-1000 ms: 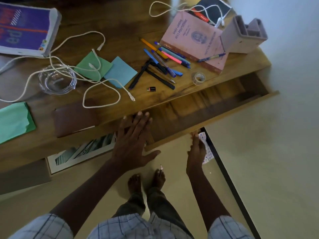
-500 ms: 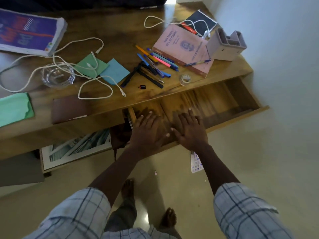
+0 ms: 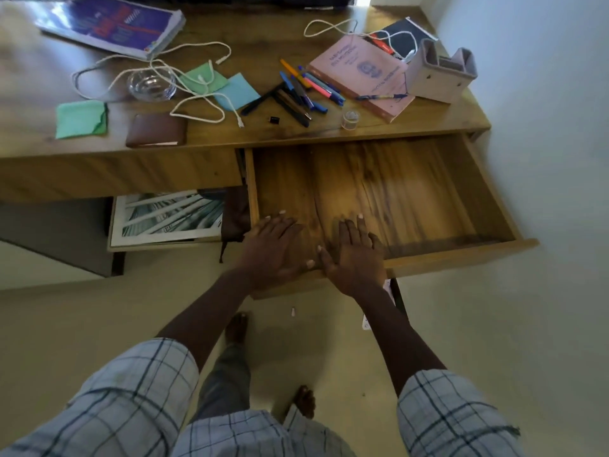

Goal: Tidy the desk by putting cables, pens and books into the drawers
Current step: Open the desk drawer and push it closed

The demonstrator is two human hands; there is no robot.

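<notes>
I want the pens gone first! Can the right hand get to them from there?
Probably yes. The right hand is open and holds nothing, over the open drawer. The pens lie uncovered on the desk just beyond it, with nothing standing between.

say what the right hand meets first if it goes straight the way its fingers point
The right hand points into the open drawer, whose floor looks bare along that line. It would probably first meet the desk edge below the small clear roll, though depth is unclear.
</notes>
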